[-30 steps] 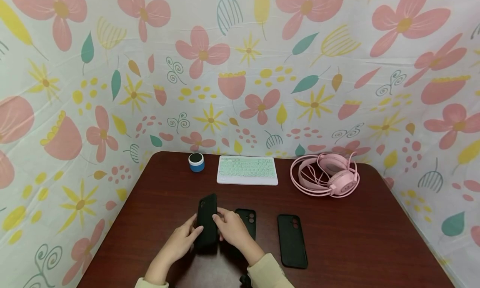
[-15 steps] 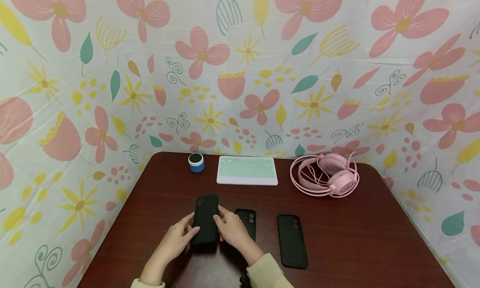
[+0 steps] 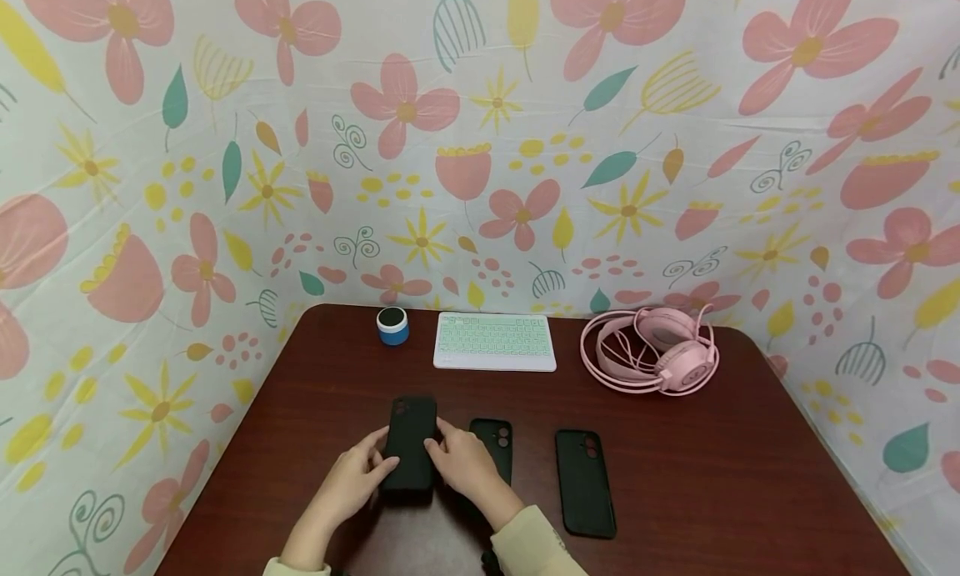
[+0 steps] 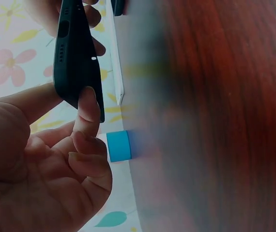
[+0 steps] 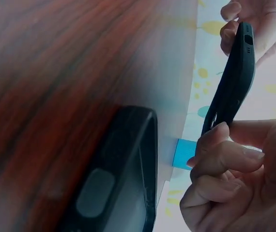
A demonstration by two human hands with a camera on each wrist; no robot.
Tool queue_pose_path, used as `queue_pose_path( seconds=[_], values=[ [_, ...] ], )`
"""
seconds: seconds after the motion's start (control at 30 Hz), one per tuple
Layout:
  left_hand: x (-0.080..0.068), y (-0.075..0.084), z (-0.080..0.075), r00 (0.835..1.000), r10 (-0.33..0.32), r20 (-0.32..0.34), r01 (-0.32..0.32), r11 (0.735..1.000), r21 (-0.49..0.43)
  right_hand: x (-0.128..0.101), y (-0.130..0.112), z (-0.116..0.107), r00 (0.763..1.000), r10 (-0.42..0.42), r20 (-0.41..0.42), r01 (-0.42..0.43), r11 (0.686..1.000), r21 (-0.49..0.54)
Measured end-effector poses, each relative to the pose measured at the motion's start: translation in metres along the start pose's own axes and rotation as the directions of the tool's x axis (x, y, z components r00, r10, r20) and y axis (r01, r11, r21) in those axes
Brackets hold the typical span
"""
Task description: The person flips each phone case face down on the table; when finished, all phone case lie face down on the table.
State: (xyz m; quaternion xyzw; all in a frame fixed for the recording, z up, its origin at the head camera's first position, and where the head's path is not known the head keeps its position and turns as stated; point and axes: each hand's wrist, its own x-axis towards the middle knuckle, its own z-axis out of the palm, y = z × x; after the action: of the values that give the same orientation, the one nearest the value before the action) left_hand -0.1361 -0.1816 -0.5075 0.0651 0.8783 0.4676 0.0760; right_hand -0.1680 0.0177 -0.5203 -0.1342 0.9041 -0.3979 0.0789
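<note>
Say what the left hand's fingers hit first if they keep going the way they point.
Left hand points up-right; its fingers already touch the held black phone case. Beyond that, probably the right hand; depth unclear.

No readable text, label or number on anything in view.

From my remote seat: both hands pinch a black phone case off the table. Just right of the grip, a second case lies flat, partly under my right hand; a third case lies further right. Bare wood stretches left and ahead of the grip, up to the blue speaker and keyboard.
</note>
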Motion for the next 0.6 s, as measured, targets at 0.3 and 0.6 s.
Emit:
queue_pose_path(
  seconds=[0.3, 0.6],
  values=[
    [0.000, -0.005, 0.007, 1.000, -0.006, 0.008, 0.006, 1.000, 0.016, 0.002, 0.001, 0.002, 0.998, 0.018, 0.055, -0.012, 0.994, -0.107],
    [0.000, -0.011, 0.012, 1.000, -0.014, -0.011, 0.015, 0.999, 0.041, 0.000, 0.000, 0.003, 0.995, 0.021, 0.100, -0.010, 0.993, -0.114]
  ],
)
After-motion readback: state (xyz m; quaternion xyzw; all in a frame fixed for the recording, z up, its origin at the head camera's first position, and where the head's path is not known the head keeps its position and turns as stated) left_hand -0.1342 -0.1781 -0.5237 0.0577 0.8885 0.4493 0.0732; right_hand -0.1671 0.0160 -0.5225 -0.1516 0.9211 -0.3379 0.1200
